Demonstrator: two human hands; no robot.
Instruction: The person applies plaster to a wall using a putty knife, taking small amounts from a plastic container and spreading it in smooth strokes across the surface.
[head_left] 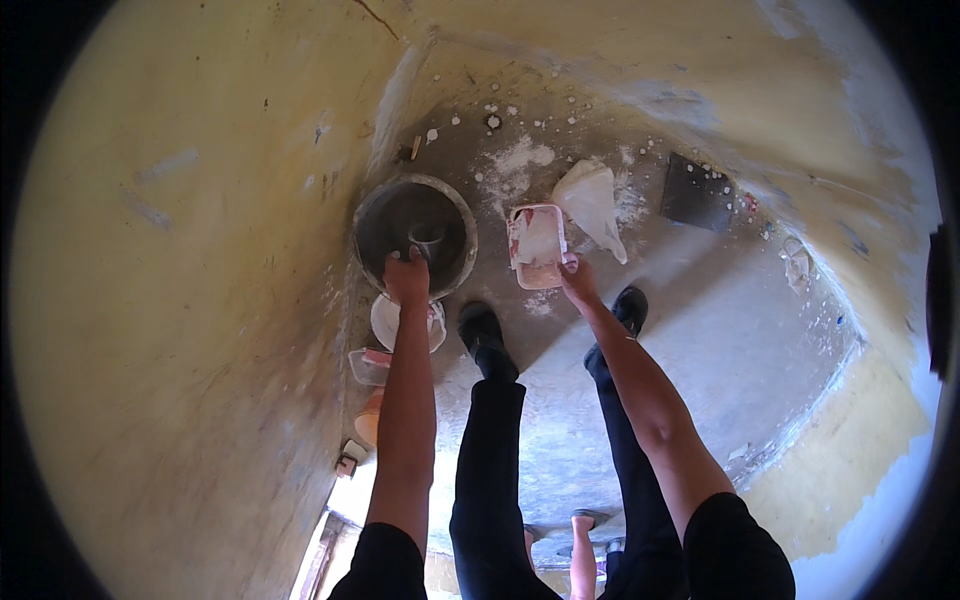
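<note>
My left hand (406, 276) is closed at the near side of a large round dark tub (466, 215), its fingers reaching over the rim. It grips what looks like a small round-rimmed cup (427, 233) inside the tub; the grip itself is partly hidden. In my right hand (578, 281), the near right corner of a pinkish-white rectangular plastic container (540, 277) is pinched. White powder coats the container's inside. Just beyond it a whitish bag (590, 197) lies on the floor, with spilled powder around it.
A white bucket (386, 323), a clear plastic box (368, 372) and an orange container (368, 418) line the left wall. A dark square board (697, 192) leans or lies at the far right wall. Another person's leg (583, 560) shows at the bottom.
</note>
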